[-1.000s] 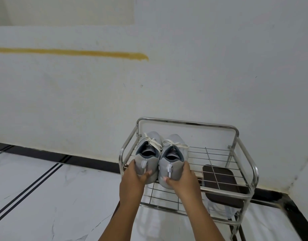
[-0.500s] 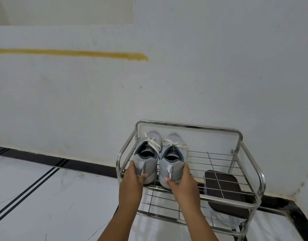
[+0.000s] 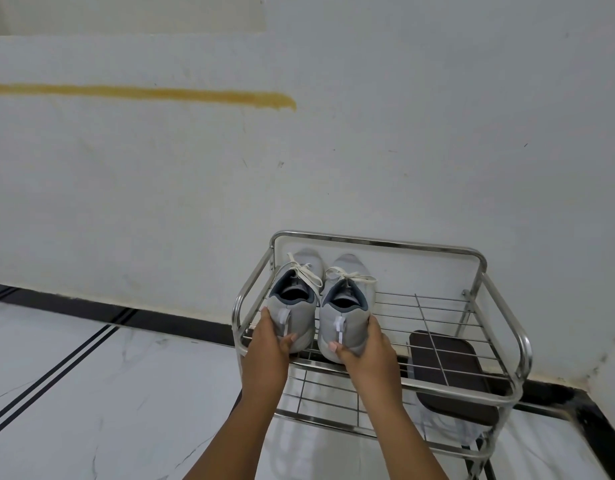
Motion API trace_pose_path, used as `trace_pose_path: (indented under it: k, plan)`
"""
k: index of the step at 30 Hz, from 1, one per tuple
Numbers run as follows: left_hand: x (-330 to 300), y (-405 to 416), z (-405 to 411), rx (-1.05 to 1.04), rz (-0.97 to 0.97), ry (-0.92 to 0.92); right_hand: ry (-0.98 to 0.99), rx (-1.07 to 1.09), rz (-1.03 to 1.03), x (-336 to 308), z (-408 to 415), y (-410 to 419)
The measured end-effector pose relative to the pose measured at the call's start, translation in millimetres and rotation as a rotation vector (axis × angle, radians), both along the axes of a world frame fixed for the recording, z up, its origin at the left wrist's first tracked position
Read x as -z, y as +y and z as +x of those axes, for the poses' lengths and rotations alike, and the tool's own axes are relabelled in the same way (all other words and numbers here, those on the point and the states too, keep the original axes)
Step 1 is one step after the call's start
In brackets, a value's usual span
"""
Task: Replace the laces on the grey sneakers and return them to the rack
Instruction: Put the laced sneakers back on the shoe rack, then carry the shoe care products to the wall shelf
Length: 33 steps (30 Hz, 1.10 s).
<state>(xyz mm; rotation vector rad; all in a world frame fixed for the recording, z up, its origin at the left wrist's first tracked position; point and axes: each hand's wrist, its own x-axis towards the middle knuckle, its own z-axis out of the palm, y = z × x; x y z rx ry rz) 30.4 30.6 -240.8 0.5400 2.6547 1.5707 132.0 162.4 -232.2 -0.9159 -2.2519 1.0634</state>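
Both grey sneakers gripped at the heel on the top shelf

Plainly, no brand, label or writing can be read on anything; each sneaker shows only a pale vertical heel strip.

Far left, a yellow stripe [image 3: 139, 95] runs along the white wall [image 3: 437, 133], above a black skirting band and a marbled white floor [image 3: 91, 393] with dark double lines.

On the left end of the metal wire rack [image 3: 379, 241], the left hand [image 3: 266, 355] curls round the heel of the left grey sneaker [image 3: 295, 308], thumb on its inner side near the sole. Just beside it, touching or nearly so, stands the right grey sneaker [image 3: 346, 318], its heel clasped by the right hand [image 3: 368, 356], thumb at the heel strip and fingers wrapped round the outer side. Both sneakers sit on the top shelf, toes toward the wall, cream laces [image 3: 308, 273] tied in bows.

Further right, the top shelf is bare wire; beneath it, on a lower shelf, lies a dark brown flat object [image 3: 448, 362], seen through the bars.
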Motion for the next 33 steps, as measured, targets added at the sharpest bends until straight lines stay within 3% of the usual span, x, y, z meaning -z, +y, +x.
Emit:
trace_pose_path:
  k: [4, 11, 14, 17, 20, 22, 24, 29, 33]
  plan:
    - [1, -1, -1, 0.017, -0.009, -0.022, -0.026, -0.065, -0.056, -2, 4, 4]
    - [-4, -6, 5, 0.026, -0.006, -0.009, -0.065, 0.005, 0.051, -2, 12, -13]
    - [-15, -16, 7, -0.097, -0.029, 0.061, -0.061, 0.16, 0.139, -8, 20, -31]
    - [-36, -32, 9, -0.225, -0.011, 0.09, -0.021, 0.156, 0.053, -13, 23, -54]
    - [-41, -56, 10, -0.083, 0.061, -0.172, -0.073, 0.0, 0.017, 0, 25, -83]
    - [-35, -77, 17, 0.118, -0.062, -0.326, -0.138, -0.066, -0.031, 23, 33, -102]
    - [-15, -104, 23, 0.21, -0.212, -0.375, -0.242, -0.088, -0.12, 60, 46, -119]
    - [92, -188, 39, 0.035, -0.388, -0.464, -0.672, -0.17, -0.317, 170, 79, -152]
    - [183, -217, 59, -0.055, -0.608, -0.502, -0.82, -0.078, -0.519, 230, 91, -156]
